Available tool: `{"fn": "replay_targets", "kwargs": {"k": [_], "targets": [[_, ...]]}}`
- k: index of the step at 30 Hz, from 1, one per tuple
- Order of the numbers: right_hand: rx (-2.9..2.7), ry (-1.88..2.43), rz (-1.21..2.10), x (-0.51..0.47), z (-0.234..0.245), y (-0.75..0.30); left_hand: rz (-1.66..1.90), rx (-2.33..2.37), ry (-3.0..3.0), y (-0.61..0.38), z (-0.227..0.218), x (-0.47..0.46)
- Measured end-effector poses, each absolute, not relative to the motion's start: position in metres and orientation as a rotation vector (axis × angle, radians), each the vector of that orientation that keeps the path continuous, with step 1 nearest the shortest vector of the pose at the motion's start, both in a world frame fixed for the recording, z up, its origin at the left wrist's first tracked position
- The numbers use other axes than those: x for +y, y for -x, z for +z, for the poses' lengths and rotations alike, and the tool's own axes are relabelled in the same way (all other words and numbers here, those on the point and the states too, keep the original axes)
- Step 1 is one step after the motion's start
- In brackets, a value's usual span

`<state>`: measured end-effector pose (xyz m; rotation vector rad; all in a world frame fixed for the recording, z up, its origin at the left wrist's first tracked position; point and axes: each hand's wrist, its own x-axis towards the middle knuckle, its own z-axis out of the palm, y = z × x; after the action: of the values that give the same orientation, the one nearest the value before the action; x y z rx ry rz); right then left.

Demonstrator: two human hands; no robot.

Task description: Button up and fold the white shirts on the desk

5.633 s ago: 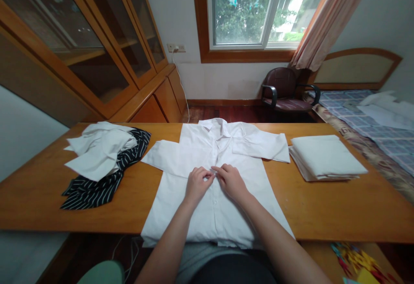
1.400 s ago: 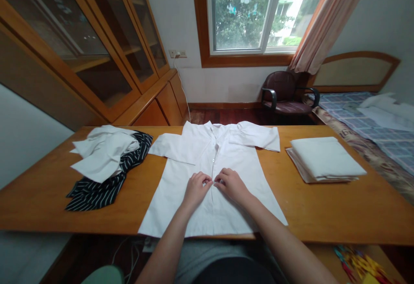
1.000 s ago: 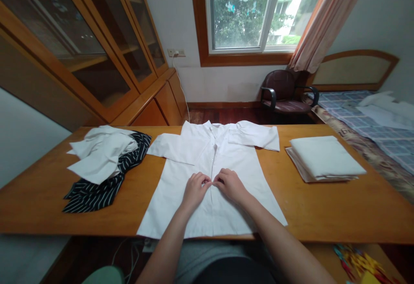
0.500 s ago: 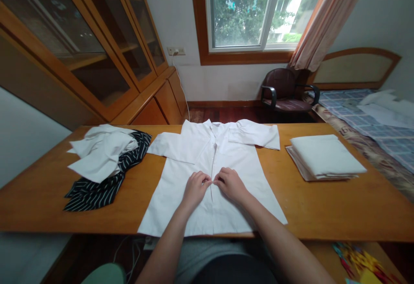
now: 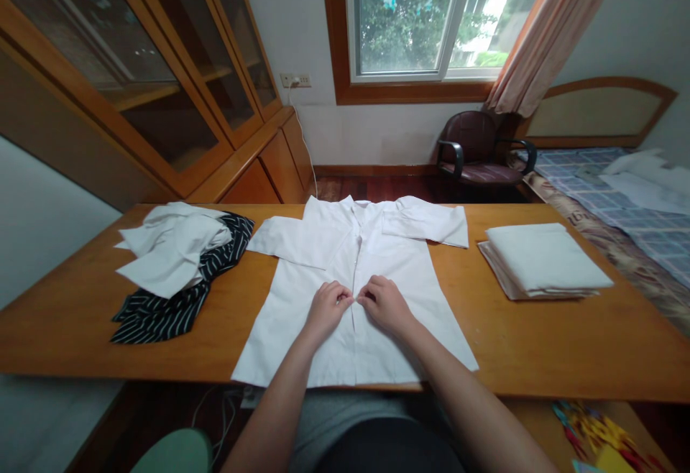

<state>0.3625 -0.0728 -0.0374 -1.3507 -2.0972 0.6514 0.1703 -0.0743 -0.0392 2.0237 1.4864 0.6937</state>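
Observation:
A white short-sleeved shirt lies flat, front up, in the middle of the wooden table, collar toward the window. My left hand and my right hand rest on its chest, side by side. Both pinch the button placket at the shirt's centre line, fingertips almost touching. What lies between the fingertips is too small to see beyond the cloth edge. The hem hangs slightly over the table's near edge.
A heap of white cloth over a black-and-white striped garment lies at the table's left. A stack of folded white cloth sits at the right. Behind stand a dark armchair, a glass-fronted cabinet and a bed.
Since 5.6 s ago the shirt has slid farther onto the table, away from me, and my hands now work lower on the placket. Over the last second, both hands stay almost still.

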Motion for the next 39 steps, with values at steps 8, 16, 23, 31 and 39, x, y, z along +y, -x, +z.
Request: {"fn": "replay_targets", "kwargs": {"k": [8, 16, 23, 31, 39], "targets": [[-2.062, 1.382, 0.664, -0.0737, -0.0312, -0.361, 0.71, 1.493, -2.02, -0.1715, -0.0367, -0.0756], [-2.131, 1.261, 0.657, -0.0712, -0.0366, -0.3685, 0.748, 1.496, -2.012, -0.1728, -0.0355, -0.0789], [-2.13, 1.222, 0.641, -0.0724, -0.0394, -0.3702, 0.802, 1.48, -2.015, -0.1727, -0.0366, -0.0803], [-2.133, 1.22, 0.626, -0.0739, -0.0385, -0.37, 0.819, 1.446, -2.038, -0.1702, -0.039, -0.0813], [-2.063, 1.203, 0.665, -0.0749, -0.0366, -0.3696, 0.85, 1.46, -2.031, -0.1719, -0.0381, -0.0825]]}}
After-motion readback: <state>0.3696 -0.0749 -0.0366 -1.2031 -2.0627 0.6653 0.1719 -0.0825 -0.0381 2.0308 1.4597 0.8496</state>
